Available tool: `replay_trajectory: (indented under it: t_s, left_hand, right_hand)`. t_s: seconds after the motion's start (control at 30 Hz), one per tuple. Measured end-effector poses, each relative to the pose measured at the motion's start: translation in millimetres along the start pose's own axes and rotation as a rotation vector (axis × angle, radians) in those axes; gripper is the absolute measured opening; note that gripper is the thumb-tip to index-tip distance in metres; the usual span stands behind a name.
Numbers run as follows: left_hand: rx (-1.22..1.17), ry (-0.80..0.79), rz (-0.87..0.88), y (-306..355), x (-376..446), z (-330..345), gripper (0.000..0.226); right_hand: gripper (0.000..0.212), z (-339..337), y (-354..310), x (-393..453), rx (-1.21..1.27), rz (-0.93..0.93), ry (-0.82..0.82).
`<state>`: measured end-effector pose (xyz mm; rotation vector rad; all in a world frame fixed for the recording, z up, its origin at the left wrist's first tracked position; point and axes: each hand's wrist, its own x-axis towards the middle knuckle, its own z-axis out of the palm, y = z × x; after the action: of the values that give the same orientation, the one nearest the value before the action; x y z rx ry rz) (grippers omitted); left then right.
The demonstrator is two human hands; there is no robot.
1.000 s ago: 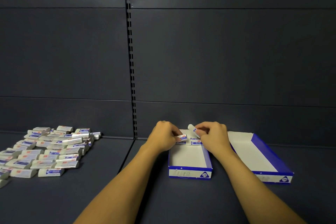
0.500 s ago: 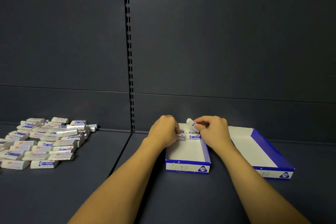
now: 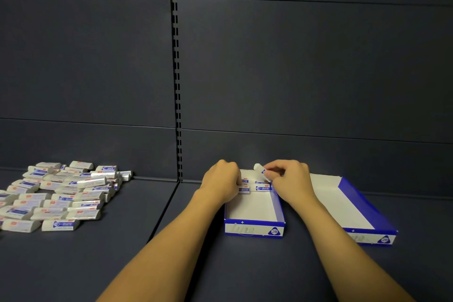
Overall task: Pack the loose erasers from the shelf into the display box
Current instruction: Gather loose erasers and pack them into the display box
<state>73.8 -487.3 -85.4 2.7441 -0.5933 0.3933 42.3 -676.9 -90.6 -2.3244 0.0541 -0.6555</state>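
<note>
- The box [image 3: 255, 227], white inside with blue walls, sits on the dark shelf [image 3: 122, 265] right of centre, its short near wall facing the viewer.
- That near wall carries a blue triangle badge reading "2B"; the pale script beside it is too faint to read.
- A few packed erasers [image 3: 262, 188] lie flat at the far end of the box, white wrappers with blue and red printing too small to read.
- The right hand [image 3: 291, 180] pinches one eraser [image 3: 260, 169] between thumb and fingertips, tilted above the far end of the box.
- The left hand [image 3: 221, 182] has its fingers curled at the far left corner of the box, touching an eraser [image 3: 244, 190] there; whether it grips it I cannot tell.
- A second tray [image 3: 367, 213], same blue and white, lies to the right of the box, angled; its badge looks the same but is blurred.
- The loose erasers [image 3: 56, 196] lie in rough rows and a low heap far left on the shelf, well apart from the box.
- A slotted upright [image 3: 177, 81] runs up the dark back panel.
</note>
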Motion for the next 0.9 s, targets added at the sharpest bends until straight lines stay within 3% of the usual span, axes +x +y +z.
replay_trajectory:
  t_s: [0.27,0.57,0.9]
  left_hand:
    - [0.024,-0.004,0.003,3.9,-0.5,-1.0,0.023]
    - [-0.035,0.030,0.046,-0.6,-5.6,-4.7,0.032]
    - [-0.060,0.031,0.055,-2.2,-9.7,-4.3,0.025]
  right_hand:
    - [0.016,-6.2,-4.4,-0.2,-0.083,-0.037,-0.034]
    - [0.014,-2.7,-17.8,5.4,-0.388,-0.117,-0.164]
    - [0.017,16.9,-20.0,11.7,-0.755,-0.146,-0.248]
